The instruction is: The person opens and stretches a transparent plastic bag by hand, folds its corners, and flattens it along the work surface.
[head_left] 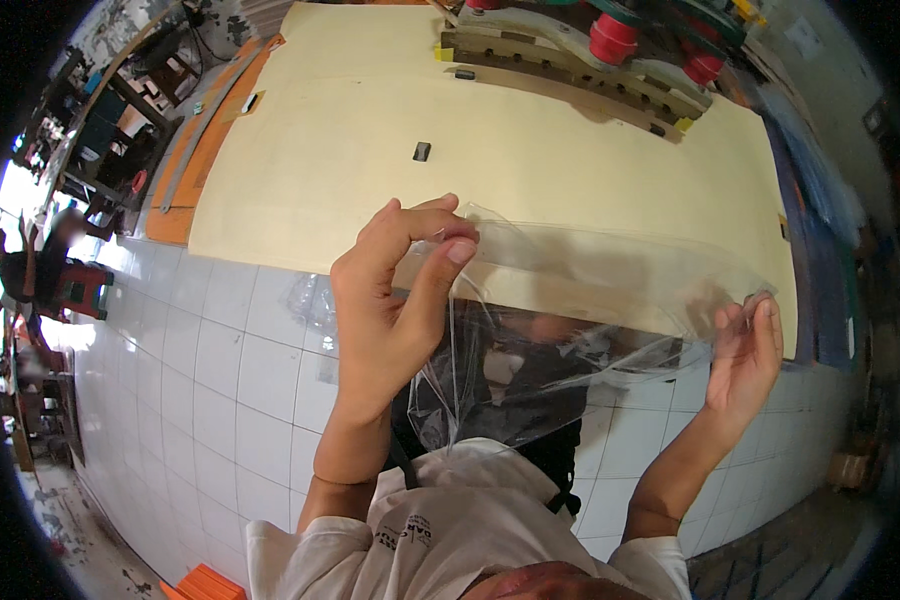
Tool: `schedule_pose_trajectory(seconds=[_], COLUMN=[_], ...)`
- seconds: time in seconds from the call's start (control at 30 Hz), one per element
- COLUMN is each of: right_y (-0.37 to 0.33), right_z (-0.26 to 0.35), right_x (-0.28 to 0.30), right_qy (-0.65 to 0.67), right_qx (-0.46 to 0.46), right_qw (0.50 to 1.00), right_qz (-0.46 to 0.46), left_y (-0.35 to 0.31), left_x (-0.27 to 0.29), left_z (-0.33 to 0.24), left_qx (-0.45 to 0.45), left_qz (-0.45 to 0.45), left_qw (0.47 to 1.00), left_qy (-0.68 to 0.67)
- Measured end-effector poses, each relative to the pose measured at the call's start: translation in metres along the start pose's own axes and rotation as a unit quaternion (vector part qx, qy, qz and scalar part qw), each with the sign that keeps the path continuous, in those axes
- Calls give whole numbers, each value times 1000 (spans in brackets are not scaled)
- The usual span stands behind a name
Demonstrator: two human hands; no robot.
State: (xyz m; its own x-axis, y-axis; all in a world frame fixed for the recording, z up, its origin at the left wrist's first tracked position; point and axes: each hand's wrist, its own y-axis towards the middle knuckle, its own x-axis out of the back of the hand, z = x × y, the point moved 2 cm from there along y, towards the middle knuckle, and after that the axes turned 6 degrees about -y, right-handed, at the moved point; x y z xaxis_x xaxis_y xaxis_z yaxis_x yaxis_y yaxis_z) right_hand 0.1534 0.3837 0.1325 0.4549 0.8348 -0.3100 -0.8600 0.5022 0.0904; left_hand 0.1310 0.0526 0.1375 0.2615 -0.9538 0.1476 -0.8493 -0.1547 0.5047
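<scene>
The left hand (385,290) pinches one end of a wide, clear, thin plastic sheet (580,262) between thumb and fingers; the right hand (746,350) pinches its other end. The sheet spans between them above the near edge of the pale yellow, flat worktop (310,170), drooping past that edge. A small, black, rectangular block (422,151) lies beyond the left hand; a machine with red cylindrical parts (612,40) stands at the far edge.

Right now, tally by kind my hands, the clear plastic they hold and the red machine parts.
Hands: 2
Clear plastic: 1 piece
Red machine parts: 3, one cut off by the frame
Total: 6
</scene>
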Motion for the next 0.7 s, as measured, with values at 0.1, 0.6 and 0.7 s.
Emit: schedule_pose_trajectory(seconds=[0.1,0.6,0.7], right_y=[4,31,36], right_z=[1,-23,-29], right_x=[-2,-33,-30], right_qy=[6,-93,-74], right_qx=[3,59,60], right_qw=[999,992,994], right_qz=[49,58,52], left_y=[3,28,28], left_x=[2,5,2], left_z=[0,26,26], left_qx=[-2,131,117], left_qz=[0,-7,-24], left_qw=[1000,985,989], left_qy=[-6,-115,-91])
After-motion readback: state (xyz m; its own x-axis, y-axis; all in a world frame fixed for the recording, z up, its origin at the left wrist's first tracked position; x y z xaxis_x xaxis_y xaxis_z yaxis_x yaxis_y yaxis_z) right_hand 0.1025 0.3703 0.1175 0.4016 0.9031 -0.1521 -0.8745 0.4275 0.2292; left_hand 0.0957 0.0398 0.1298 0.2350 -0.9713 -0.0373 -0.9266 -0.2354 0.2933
